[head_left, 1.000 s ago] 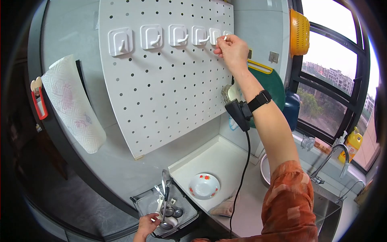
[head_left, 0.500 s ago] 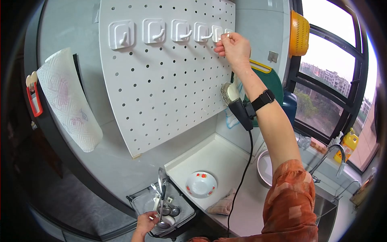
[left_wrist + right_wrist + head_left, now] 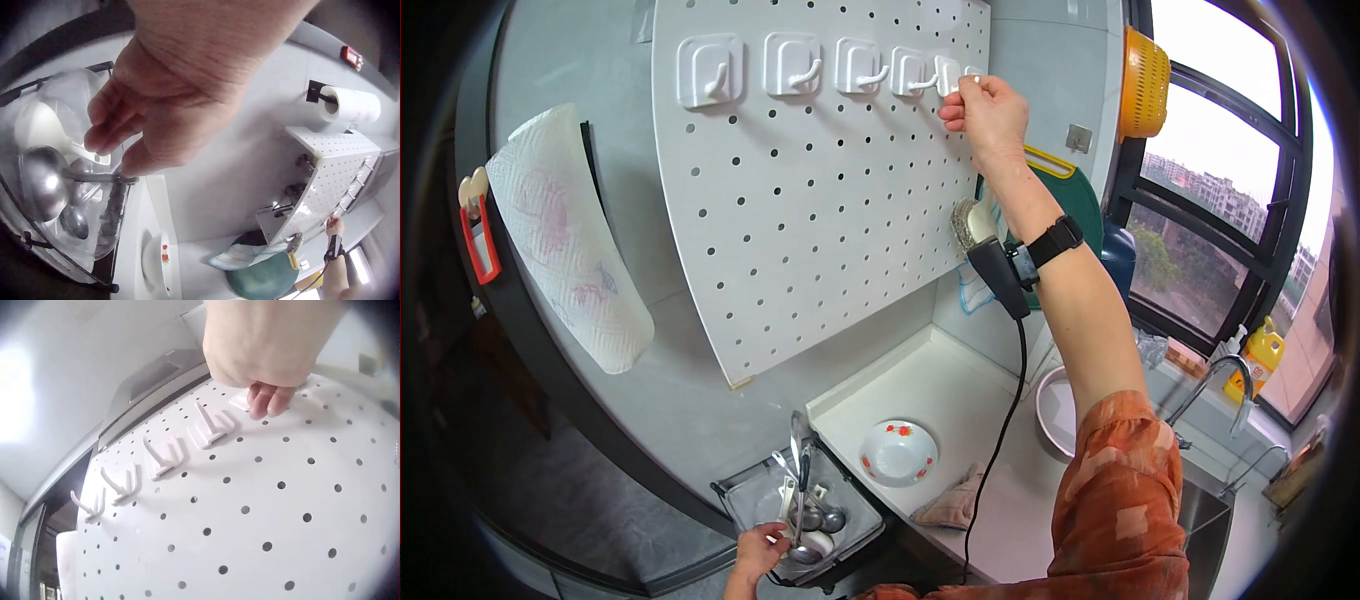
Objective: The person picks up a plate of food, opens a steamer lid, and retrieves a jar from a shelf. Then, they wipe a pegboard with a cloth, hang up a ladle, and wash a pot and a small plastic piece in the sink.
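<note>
A white pegboard (image 3: 800,200) carries a row of white hooks (image 3: 792,64) along its upper part. My right hand (image 3: 992,118) pinches the hook near the board's right end, whose square plate (image 3: 947,76) looks tilted against its neighbours. In the right wrist view the curled fingers (image 3: 269,400) cover most of that hook. My left hand (image 3: 758,552) is at the edge of a tray with utensils, among them a ladle (image 3: 804,554). In the left wrist view the left hand (image 3: 181,94) has its fingertips at a white handle (image 3: 94,153) and the metal ladle's (image 3: 47,184) handle.
A flowered bowl (image 3: 899,453) and a cloth (image 3: 952,498) lie on the counter (image 3: 870,400). A paper roll (image 3: 570,240) hangs left of the board. Right of it are a brush (image 3: 972,224), a green board (image 3: 1072,205), a basin (image 3: 1055,410) and a faucet (image 3: 1245,385).
The hook plate under my right fingers has tilted. The head view has shifted slightly, with the board appearing higher and farther right. My left hand stays by the utensils.
</note>
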A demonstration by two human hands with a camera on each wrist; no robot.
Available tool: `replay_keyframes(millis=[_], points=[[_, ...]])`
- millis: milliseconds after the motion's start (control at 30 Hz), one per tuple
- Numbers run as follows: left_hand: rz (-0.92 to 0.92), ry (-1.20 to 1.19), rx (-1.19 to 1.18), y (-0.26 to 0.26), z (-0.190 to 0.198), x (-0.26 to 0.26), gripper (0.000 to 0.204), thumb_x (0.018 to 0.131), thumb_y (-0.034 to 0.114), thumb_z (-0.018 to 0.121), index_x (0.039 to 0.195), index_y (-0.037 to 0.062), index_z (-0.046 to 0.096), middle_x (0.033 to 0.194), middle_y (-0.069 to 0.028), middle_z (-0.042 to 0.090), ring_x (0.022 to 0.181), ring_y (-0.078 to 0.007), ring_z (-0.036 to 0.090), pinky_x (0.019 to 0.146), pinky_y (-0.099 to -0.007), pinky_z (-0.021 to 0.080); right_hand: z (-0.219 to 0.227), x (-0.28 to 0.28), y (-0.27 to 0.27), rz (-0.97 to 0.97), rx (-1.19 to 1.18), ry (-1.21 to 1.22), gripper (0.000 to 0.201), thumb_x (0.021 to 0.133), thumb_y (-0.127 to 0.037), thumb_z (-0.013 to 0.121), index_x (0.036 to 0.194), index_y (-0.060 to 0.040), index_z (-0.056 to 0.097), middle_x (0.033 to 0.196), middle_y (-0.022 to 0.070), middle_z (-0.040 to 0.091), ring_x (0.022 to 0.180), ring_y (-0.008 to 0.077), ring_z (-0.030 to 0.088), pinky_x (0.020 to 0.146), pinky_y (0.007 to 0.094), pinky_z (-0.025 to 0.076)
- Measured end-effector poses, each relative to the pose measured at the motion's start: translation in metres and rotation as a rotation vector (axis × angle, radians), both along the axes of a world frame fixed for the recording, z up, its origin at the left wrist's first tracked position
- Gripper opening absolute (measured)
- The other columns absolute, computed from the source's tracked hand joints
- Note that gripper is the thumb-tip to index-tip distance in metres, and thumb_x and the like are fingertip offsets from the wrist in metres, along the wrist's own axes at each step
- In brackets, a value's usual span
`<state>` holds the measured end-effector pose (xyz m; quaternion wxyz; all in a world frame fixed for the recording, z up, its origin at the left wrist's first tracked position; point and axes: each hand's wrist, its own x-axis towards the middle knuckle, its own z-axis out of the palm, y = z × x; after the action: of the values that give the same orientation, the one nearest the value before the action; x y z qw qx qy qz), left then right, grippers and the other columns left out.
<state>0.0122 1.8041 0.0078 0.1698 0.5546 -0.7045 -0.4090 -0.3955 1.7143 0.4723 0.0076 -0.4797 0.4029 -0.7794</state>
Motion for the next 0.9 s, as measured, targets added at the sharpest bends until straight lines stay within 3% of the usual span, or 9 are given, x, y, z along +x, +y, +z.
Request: replay_keyframes(millis=[167, 400, 667, 767, 900], points=[[0.009, 0.0, -0.002, -0.003, -0.009, 0.003, 0.034, 0.067, 0.024, 0.069, 0.096, 0.0072, 0.066, 0.079, -0.0095, 0.066, 0.07, -0.0221, 0.064, 0.068, -0.0306, 0.05, 0.004, -0.008, 0.003, -0.207, 0.058, 0.21, 0.02, 0.084, -0.018, 0.053, 0.087, 0.0002, 0.059, 0.068, 0.0048, 0.061, 0.054, 0.011, 0.059, 0.043, 0.0219, 0.045], [0.002, 0.021, 0.002, -0.006, -0.017, 0.006, 0.033, 0.068, 0.023, 0.069, 0.097, 0.0068, 0.066, 0.079, -0.01, 0.066, 0.069, -0.0218, 0.064, 0.067, -0.0304, 0.05, 0.028, -0.016, 0.017, -0.218, 0.122, 0.221, 0.022, 0.08, -0.022, 0.056, 0.077, -0.001, 0.061, 0.062, 0.0025, 0.058, 0.049, 0.0082, 0.057, 0.041, 0.0218, 0.043], [0.006, 0.01, 0.048, -0.004, -0.003, 0.003, 0.032, 0.069, 0.019, 0.069, 0.098, 0.0061, 0.065, 0.079, -0.0096, 0.066, 0.068, -0.02, 0.064, 0.066, -0.0289, 0.05, 0.057, -0.022, 0.017, -0.42, 0.149, 0.421, 0.02, 0.077, -0.021, 0.058, 0.07, -0.0026, 0.062, 0.056, 0.0001, 0.054, 0.046, 0.007, 0.052, 0.042, 0.0222, 0.042], [0.006, 0.031, 0.051, -0.008, -0.015, 0.004, 0.032, 0.069, 0.019, 0.069, 0.098, 0.0055, 0.065, 0.078, -0.0093, 0.066, 0.067, -0.0195, 0.063, 0.066, -0.0292, 0.05, 0.052, -0.024, 0.015, -0.393, 0.137, 0.424, 0.021, 0.073, -0.019, 0.056, 0.072, 0.0, 0.063, 0.054, 0.0058, 0.058, 0.045, 0.0123, 0.056, 0.042, 0.0262, 0.046], [-0.039, 0.006, -0.002, -0.006, -0.012, 0.003, 0.032, 0.069, 0.018, 0.069, 0.097, 0.0049, 0.065, 0.077, -0.0087, 0.066, 0.066, -0.0184, 0.063, 0.065, -0.0289, 0.05, 0.052, -0.028, 0.023, -0.279, 0.153, 0.403, 0.02, 0.074, -0.02, 0.057, 0.071, -0.001, 0.063, 0.056, 0.0046, 0.058, 0.046, 0.0115, 0.056, 0.042, 0.0264, 0.046]])
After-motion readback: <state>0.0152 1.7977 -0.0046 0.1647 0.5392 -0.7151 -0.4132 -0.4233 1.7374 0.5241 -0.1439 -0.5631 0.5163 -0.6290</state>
